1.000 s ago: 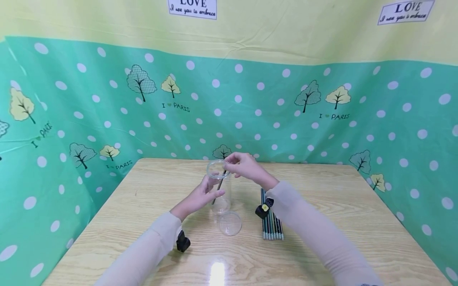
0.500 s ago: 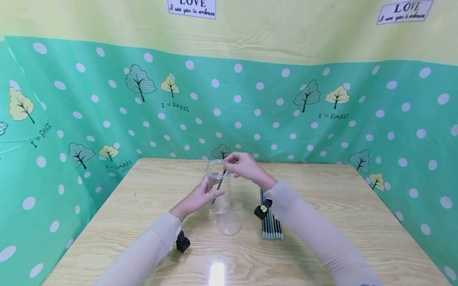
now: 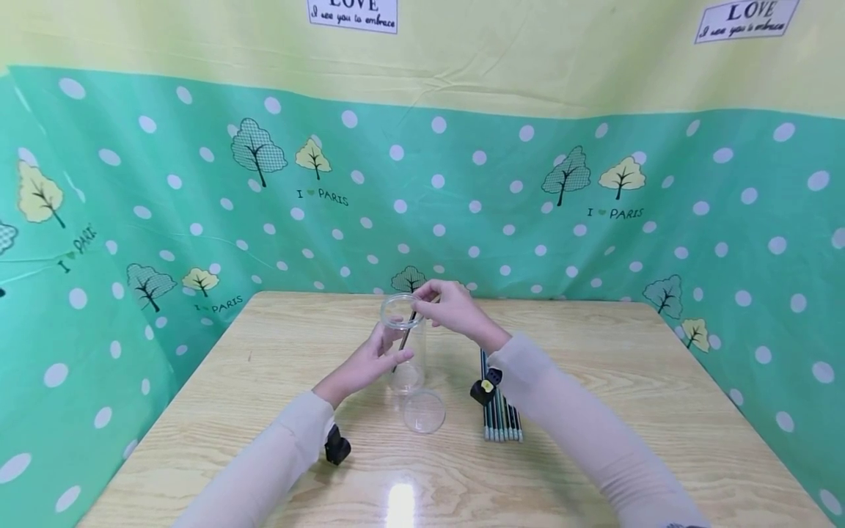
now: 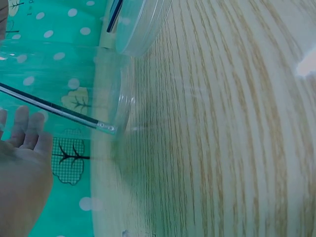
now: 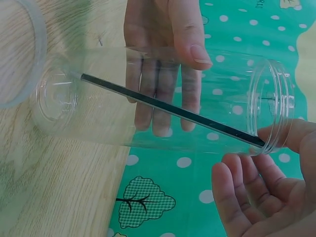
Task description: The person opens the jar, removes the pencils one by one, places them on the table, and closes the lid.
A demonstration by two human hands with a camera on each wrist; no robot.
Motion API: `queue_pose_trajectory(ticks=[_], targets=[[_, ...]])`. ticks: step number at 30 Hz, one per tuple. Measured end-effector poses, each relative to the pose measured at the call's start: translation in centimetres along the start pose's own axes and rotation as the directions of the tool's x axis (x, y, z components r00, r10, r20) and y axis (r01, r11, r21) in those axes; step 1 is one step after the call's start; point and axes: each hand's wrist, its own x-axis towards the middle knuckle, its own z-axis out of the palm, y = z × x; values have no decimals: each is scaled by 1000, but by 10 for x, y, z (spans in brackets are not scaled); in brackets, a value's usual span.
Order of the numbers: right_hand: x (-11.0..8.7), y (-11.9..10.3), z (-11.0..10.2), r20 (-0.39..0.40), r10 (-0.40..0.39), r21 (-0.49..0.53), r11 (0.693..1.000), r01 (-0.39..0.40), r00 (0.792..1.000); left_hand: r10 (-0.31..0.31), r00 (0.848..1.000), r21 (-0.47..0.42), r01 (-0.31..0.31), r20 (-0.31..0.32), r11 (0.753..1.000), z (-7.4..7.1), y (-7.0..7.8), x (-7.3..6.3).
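A clear plastic jar [image 3: 417, 367] stands upright on the table, its mouth uncovered. My left hand [image 3: 365, 369] holds its side; the right wrist view shows the fingers [image 5: 157, 116] behind the wall and the thumb in front. A dark striped pencil [image 5: 168, 107] leans inside the jar, silver ferrule and eraser end down near the base, as the left wrist view also shows. At the mouth, my right hand [image 3: 455, 308] pinches the pencil's upper end, the thumb reaching past the rim. That end is partly hidden by the fingers.
A round clear lid [image 3: 425, 412] lies just in front of the jar. Several dark pencils [image 3: 502, 424] lie side by side to the right, partly under the right forearm, eraser ends toward me. A green and yellow printed cloth [image 3: 436, 198] hangs behind the wooden table [image 3: 297, 330].
Almost nothing differs. The pencil's lower end sits very slightly higher in the jar; both hands keep their places.
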Motion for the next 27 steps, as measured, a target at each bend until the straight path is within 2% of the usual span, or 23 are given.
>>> queue_pose_trajectory(ticks=[15,27], targets=[[0,3,0,-25,-19,-18,1000,18,1000,22,1000,0,-22,-7,1000,-1,-2,1],[-1,7,-1,-44,-47,-5,999,47,998,-12,1000,12,12,-12,1000,-1,-2,-1]])
